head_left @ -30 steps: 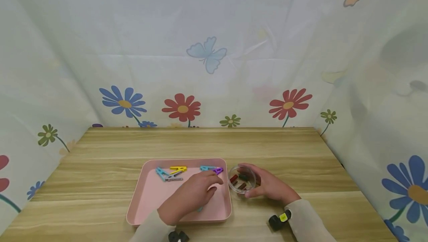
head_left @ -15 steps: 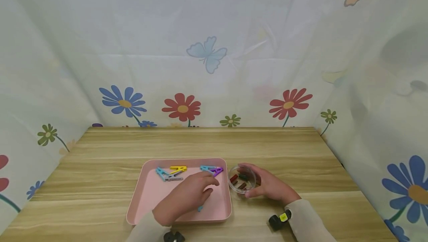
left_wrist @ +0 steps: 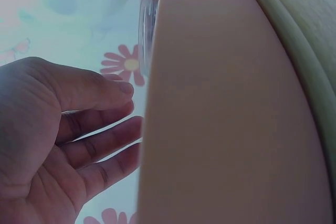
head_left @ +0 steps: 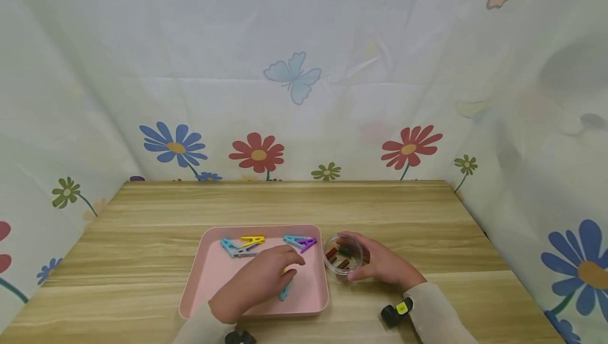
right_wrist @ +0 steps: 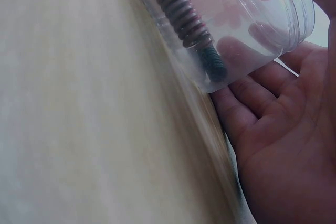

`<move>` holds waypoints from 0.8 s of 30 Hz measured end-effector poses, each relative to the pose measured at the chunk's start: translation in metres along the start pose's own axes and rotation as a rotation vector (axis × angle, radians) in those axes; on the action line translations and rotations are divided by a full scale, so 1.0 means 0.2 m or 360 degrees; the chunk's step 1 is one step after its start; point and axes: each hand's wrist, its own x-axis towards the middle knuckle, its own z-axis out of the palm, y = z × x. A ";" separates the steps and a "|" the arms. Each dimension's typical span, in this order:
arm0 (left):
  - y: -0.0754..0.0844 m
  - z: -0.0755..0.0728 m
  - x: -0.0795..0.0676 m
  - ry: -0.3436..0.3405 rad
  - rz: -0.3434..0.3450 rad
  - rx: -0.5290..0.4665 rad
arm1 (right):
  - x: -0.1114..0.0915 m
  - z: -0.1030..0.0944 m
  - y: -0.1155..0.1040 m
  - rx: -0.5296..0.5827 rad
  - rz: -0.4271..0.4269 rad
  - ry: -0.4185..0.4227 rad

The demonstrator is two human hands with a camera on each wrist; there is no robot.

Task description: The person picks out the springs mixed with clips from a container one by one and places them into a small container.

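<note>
My left hand (head_left: 266, 275) hovers over the pink tray (head_left: 190, 302) with its fingers loosely bent, and the left wrist view shows nothing between fingers and thumb. Below its fingertips a blue clothespin (head_left: 285, 292) lies in the tray, partly hidden by the hand, with a bit of yellow beside it. My right hand (head_left: 389, 265) holds a clear plastic jar (head_left: 362, 251) around its side, the jar standing on the table against the tray's right edge. Inside the jar lie several coil springs, a red one (head_left: 331, 254) and a green one (right_wrist: 212, 64) among them.
At the tray's back left lie a blue clothespin (head_left: 228, 246), a yellow clothespin (head_left: 254, 240) and a grey clothespin (head_left: 244, 253). Another blue clothespin (head_left: 293, 239) and a purple clothespin (head_left: 309, 244) are at its back right. A flowered curtain (head_left: 294, 122) surrounds the wooden table (head_left: 285, 201).
My left hand has drawn back to the left and slightly nearer, away from the purple clothespin, exposing more of the near blue clothespin. My right hand and the jar have stayed in place.
</note>
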 end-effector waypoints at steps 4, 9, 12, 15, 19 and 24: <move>0.00 -0.01 -0.01 -0.0024 -0.0049 -0.0024 | 0.00 0.00 0.00 -0.0010 0.0009 0.0009; -0.01 -0.02 -0.02 -0.0044 -0.0092 -0.0043 | 0.00 0.00 0.00 -0.0001 0.0010 0.0010; -0.01 -0.02 -0.03 -0.0058 -0.0103 -0.0043 | 0.00 0.01 0.00 -0.0009 0.0007 0.0011; -0.03 -0.03 -0.03 -0.0093 -0.0142 -0.0052 | 0.00 0.01 0.00 -0.0019 0.0000 0.0011; -0.05 -0.03 -0.03 -0.0142 -0.0195 -0.0090 | 0.00 0.00 0.00 -0.0006 -0.0023 0.0000; -0.07 -0.03 -0.04 -0.0145 -0.0175 -0.0088 | 0.00 0.00 0.00 -0.0009 -0.0025 -0.0001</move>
